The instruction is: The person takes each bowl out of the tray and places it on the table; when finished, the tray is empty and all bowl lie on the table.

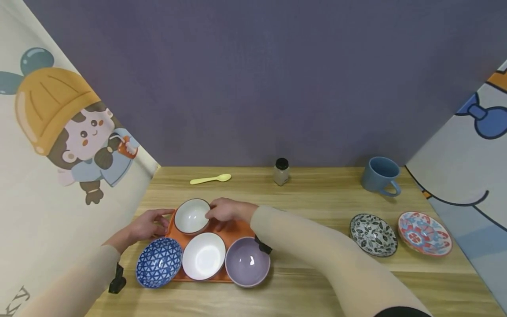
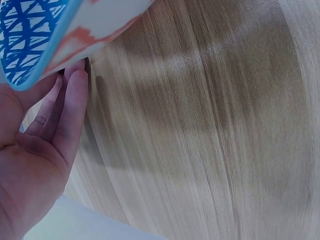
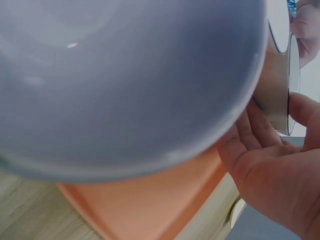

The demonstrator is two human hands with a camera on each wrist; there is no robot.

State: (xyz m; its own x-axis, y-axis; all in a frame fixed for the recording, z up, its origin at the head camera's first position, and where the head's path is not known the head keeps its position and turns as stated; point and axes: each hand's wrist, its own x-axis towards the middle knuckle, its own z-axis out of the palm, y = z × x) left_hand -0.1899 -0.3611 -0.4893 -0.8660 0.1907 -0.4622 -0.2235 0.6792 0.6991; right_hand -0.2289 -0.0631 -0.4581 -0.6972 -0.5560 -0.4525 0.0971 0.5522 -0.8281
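Observation:
My right hand (image 1: 227,210) pinches the side of a small white bowl with a dark rim (image 1: 192,215), thumb over the rim and fingers outside. This bowl stands on the back left of an orange tray (image 1: 236,230). Near the tray's back left corner is my left hand (image 1: 149,224), its index finger reaching to the edge; whether it presses there is hard to tell. Along the tray's front sit a blue patterned bowl (image 1: 159,263), which overhangs the left side, a plain white bowl (image 1: 203,256) and a purple bowl (image 1: 247,262).
Behind the tray lie a yellow spoon (image 1: 211,179) and a black-lidded jar (image 1: 281,172). A blue mug (image 1: 379,175) stands at the back right, with a black-and-white leaf-patterned dish (image 1: 373,235) and a red-and-blue patterned dish (image 1: 424,233) before it. Walls border the wooden table.

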